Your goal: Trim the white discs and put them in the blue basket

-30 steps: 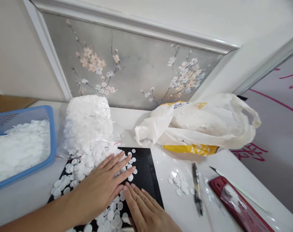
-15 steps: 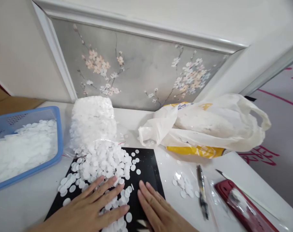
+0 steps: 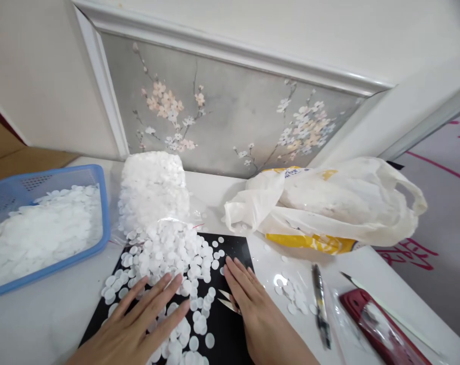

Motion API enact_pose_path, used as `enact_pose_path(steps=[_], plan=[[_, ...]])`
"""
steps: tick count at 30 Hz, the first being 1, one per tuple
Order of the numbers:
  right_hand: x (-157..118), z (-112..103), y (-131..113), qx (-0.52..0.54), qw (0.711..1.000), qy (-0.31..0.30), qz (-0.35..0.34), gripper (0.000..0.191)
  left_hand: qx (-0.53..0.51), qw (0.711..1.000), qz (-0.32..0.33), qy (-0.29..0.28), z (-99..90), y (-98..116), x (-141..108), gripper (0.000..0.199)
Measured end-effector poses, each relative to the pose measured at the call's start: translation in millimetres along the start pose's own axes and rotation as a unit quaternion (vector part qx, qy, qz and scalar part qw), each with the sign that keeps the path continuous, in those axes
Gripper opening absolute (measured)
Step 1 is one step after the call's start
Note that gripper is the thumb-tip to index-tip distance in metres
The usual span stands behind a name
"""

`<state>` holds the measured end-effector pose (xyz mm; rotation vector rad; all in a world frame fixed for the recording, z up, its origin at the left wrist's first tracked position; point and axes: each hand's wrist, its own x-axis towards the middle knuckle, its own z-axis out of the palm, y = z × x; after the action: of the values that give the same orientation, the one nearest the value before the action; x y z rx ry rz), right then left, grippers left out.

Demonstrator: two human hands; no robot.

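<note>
Since the earlier frame in the head view, my right fingers (image 3: 237,284) have advanced toward the far edge of the black board (image 3: 224,329). They lie extended, nearly together, carrying a two-pointed tool (image 3: 228,305) tucked beneath; its tips stand apart. My left fingers (image 3: 159,301) are spread over the white discs (image 3: 169,253), with no visible hold. These discs lie heaped on the board, before the clear bag (image 3: 154,182) on the worktop (image 3: 211,190).

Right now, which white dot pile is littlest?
The pile between the right hand and pen. It's far smaller than those in the basket, clear bag, and on the board.
</note>
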<state>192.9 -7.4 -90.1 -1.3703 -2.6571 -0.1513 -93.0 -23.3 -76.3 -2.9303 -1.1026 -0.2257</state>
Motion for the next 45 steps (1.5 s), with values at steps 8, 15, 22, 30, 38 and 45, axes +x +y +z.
enact_pose_path(steps=[8,15,22,30,38,45], plan=[[-10,-13,11,0.119,0.988,-0.040,-0.085,0.058,0.018,1.000,0.018,0.009,-14.5,-1,10,0.081],[5,-36,16,0.308,0.927,0.027,0.212,0.026,-0.073,0.996,-0.022,0.043,-2.3,-5,-3,0.054],[25,-20,-7,0.380,0.901,-0.044,0.204,0.018,-0.188,0.967,-0.090,0.145,-20.7,2,19,0.029],[23,-37,0,0.700,0.625,-0.002,0.345,0.029,-0.493,0.846,-0.200,0.020,-38.4,28,94,0.044],[17,-47,-17,0.858,0.397,0.052,0.322,0.039,-0.742,0.598,-0.303,0.036,-24.7,42,129,0.020],[17,-44,-23,0.825,0.433,0.057,0.357,0.043,-0.762,0.565,-0.315,0.019,-32.0,44,119,0.022]])
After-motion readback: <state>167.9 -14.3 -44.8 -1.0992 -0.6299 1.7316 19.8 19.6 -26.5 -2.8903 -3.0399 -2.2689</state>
